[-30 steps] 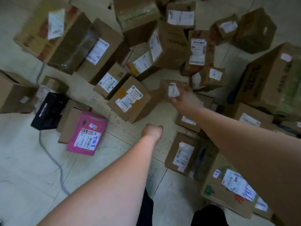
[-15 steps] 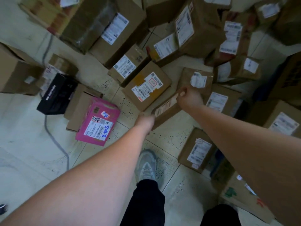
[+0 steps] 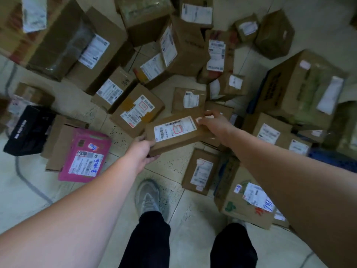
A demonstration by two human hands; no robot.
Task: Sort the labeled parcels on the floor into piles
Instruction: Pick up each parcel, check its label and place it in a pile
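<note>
— Parcel (image 3: 176, 130) position?
— It is held above the floor tiles (image 3: 170, 165), label up, just right of the pink parcel (image 3: 85, 156).
— Hands?
— Its near-left corner is gripped by the left hand (image 3: 141, 151); its far-right end is pinched by the right hand (image 3: 214, 122).

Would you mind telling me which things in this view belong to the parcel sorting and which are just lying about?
Part of the job:
- flat brown parcel, label up, held by the left hand and right hand
- pink parcel on the floor
- black parcel
- labeled cardboard boxes around them

Just lying about:
- grey cable across the tiled floor
</note>
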